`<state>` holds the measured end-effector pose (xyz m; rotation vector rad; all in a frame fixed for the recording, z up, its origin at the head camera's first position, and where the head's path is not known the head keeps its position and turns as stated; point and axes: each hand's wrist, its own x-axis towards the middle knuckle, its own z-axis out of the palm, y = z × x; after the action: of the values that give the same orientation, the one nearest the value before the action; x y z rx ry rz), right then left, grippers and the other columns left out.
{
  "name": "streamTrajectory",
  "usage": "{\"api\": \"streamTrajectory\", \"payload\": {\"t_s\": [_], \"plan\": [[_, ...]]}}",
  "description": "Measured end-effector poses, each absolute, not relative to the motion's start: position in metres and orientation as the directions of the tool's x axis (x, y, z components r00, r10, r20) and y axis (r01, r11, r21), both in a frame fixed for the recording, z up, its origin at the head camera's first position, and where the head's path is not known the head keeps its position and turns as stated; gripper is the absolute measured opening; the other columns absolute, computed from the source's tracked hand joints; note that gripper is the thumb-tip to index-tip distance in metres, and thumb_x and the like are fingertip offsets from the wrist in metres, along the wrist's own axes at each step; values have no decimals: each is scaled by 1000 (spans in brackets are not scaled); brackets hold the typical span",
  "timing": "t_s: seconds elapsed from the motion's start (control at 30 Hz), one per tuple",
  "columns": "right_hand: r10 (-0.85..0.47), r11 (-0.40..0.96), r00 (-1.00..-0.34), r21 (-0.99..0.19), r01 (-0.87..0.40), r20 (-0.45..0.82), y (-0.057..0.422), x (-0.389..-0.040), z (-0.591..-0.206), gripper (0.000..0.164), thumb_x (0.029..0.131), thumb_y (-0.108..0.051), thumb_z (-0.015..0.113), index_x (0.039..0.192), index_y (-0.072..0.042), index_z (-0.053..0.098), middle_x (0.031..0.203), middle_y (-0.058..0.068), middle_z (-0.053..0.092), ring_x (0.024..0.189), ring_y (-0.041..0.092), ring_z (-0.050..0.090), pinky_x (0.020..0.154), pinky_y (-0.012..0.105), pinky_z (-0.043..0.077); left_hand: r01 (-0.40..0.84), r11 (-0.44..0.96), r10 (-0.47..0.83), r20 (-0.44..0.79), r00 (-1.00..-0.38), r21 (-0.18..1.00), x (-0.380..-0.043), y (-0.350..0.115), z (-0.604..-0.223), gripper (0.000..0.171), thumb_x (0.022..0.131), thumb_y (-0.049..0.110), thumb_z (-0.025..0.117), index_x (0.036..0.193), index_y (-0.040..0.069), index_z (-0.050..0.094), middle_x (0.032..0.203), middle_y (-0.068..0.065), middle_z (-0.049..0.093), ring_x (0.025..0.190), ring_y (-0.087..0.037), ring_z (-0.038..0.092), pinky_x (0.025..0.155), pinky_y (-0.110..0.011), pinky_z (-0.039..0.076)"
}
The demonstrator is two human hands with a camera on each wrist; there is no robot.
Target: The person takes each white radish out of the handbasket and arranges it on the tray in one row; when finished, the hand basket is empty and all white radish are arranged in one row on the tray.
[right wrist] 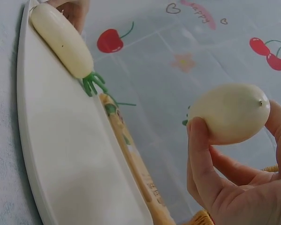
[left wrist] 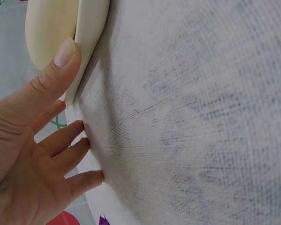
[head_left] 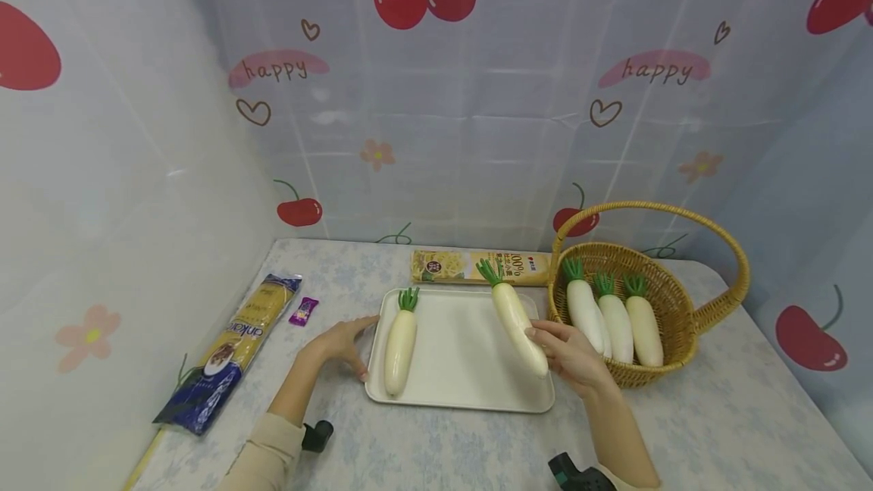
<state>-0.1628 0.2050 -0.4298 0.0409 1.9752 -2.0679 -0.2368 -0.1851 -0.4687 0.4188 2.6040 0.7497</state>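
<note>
A white radish (head_left: pixel 520 332) with green stems is pinched in my right hand (head_left: pixel 576 358), over the right part of a white tray (head_left: pixel 457 354). The right wrist view shows the radish (right wrist: pixel 229 114) end-on between thumb and fingers. On the tray's left side lies another white radish (head_left: pixel 401 351), its green top towards the back. My left hand (head_left: pixel 341 347) is at the tray's left edge, fingers spread. In the left wrist view its thumb (left wrist: pixel 65 56) is right at the tray's rim, and the other fingertips reach down by the tablecloth.
A wicker basket (head_left: pixel 671 301) with a tall handle stands right of the tray, holding several white radishes (head_left: pixel 617 328). Behind the tray lies a yellow noodle pack (head_left: pixel 446 267). At the left are a blue and yellow pasta pack (head_left: pixel 232 354) and a small purple packet (head_left: pixel 304 311).
</note>
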Motion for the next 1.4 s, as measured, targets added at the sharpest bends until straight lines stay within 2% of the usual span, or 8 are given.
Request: {"api": "streamTrajectory", "payload": {"t_s": [0.4, 0.6, 0.9, 1.07, 1.4], "plan": [[-169, -57, -955, -964, 258, -245, 179, -172, -441, 55, 92, -16, 58, 133, 16, 40, 92, 0, 64, 75, 8, 63, 64, 20, 53, 176, 810, 387, -285, -877, 559, -238, -185, -470, 108, 49, 13, 92, 143, 5, 38, 142, -24, 41, 131, -42, 36, 105, -56, 33], [-170, -67, -955, -965, 255, -241, 170, -175, -444, 55, 92, -16, 58, 132, 17, 40, 92, 1, 64, 75, 8, 63, 64, 20, 53, 179, 810, 391, -286, -875, 559, -240, -185, -472, 108, 49, 14, 92, 143, 6, 38, 142, -23, 42, 131, -41, 37, 106, -55, 33], [-152, -54, -954, -961, 271, -260, 158, -179, -459, 53, 90, -16, 60, 130, 16, 44, 96, 5, 64, 74, 9, 63, 63, 20, 53, 181, 815, 389, -287, -876, 551, -240, -185, -472, 109, 49, 14, 92, 143, 6, 38, 142, -23, 41, 131, -41, 36, 106, -55, 33], [-146, -41, -952, -960, 277, -269, 148, -181, -467, 53, 88, -16, 62, 128, 16, 46, 92, 5, 66, 72, 9, 63, 62, 20, 53, 172, 813, 385, -292, -875, 556, -240, -186, -472, 109, 49, 13, 92, 143, 6, 39, 143, -23, 41, 131, -42, 36, 106, -56, 33], [-38, 16, -961, -962, 273, -273, 128, -184, -487, 47, 85, -16, 66, 121, 13, 55, 96, 15, 66, 72, 14, 63, 62, 25, 54, 183, 809, 393, -282, -875, 559, -241, -187, -475, 109, 48, 14, 92, 143, 5, 38, 143, -23, 40, 131, -42, 36, 106, -55, 33]]}}
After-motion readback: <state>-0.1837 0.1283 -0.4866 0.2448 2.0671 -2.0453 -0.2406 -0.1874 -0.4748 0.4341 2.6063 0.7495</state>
